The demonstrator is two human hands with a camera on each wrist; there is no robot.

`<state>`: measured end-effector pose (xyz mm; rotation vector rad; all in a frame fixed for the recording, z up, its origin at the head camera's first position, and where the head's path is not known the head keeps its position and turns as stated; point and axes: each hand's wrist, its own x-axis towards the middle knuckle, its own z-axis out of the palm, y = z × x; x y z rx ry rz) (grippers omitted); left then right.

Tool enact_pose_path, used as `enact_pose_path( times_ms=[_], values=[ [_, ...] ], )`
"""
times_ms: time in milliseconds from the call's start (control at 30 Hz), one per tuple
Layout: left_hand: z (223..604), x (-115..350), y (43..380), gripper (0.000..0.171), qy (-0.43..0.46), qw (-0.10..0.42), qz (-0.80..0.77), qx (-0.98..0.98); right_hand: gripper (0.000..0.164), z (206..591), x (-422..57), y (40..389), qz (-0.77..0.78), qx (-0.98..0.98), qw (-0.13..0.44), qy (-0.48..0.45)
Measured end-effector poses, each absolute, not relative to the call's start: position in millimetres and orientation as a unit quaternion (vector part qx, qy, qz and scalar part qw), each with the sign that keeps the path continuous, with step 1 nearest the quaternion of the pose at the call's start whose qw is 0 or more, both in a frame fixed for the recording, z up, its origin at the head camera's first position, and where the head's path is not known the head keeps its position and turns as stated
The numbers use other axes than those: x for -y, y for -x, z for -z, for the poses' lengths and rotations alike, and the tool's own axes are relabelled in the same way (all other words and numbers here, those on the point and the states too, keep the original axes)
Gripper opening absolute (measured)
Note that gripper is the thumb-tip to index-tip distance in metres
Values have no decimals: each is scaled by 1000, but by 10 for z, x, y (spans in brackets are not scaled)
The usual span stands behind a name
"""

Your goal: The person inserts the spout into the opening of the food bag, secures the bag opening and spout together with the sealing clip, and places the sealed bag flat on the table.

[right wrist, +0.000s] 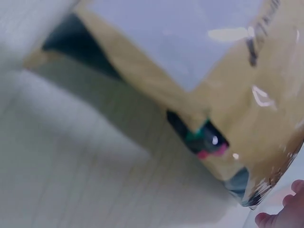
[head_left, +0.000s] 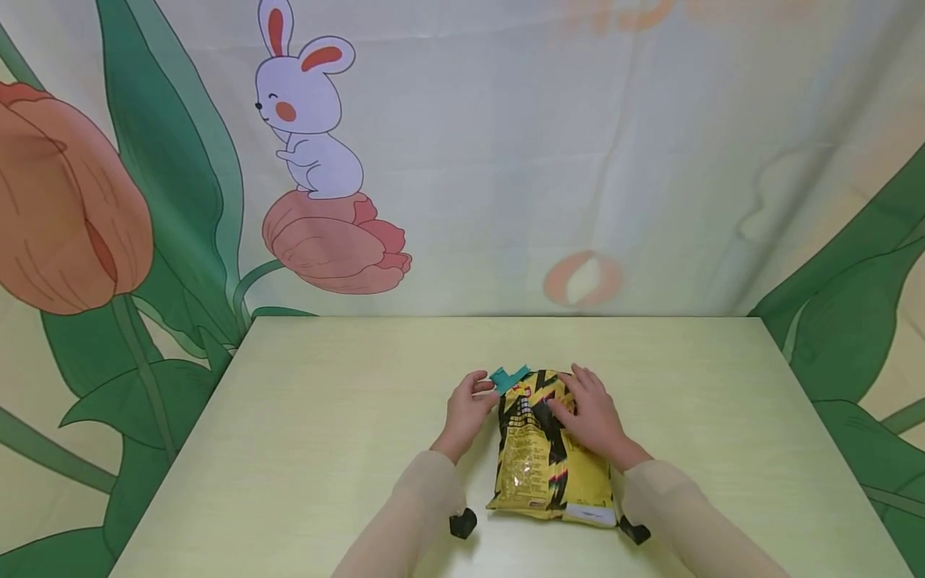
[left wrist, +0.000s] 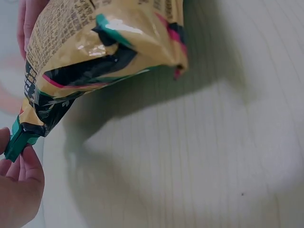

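Observation:
A yellow and black snack bag (head_left: 531, 457) lies on the table, printed side up. At its top left corner sits a teal bag clip (head_left: 508, 378), a green piece clamped over the bag's edge in the left wrist view. My left hand (head_left: 468, 408) pinches this clip (left wrist: 20, 141) between thumb and fingers. My right hand (head_left: 594, 417) rests on the upper right part of the bag, fingers spread across it. In the right wrist view the bag (right wrist: 199, 109) fills the upper right, and only the fingertips of the right hand (right wrist: 287, 211) show at the lower corner.
The pale wooden table (head_left: 311, 417) extends on both sides of the bag. Behind its far edge hangs a printed curtain (head_left: 470, 160) with a rabbit and tulips. Small black pieces (head_left: 463, 523) show beside both sleeves near the bag's lower end.

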<state>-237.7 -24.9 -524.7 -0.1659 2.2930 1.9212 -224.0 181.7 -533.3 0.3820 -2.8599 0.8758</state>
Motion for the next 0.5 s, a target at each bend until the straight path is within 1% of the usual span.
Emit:
enact_pose_path(
  times_ms=[233, 400, 500],
  values=[
    [5227, 285, 2366, 46, 62, 75, -621, -778, 53, 5349, -1812, 2239, -270, 952, 64, -128],
    [5226, 367, 2400, 42, 66, 52, -582, -809, 48, 5345, -1867, 2269, -251, 957, 86, -119],
    [5256, 432, 2434, 40, 67, 38, -559, -825, 48, 5352, -1926, 2292, -239, 962, 88, -104]
  ],
)
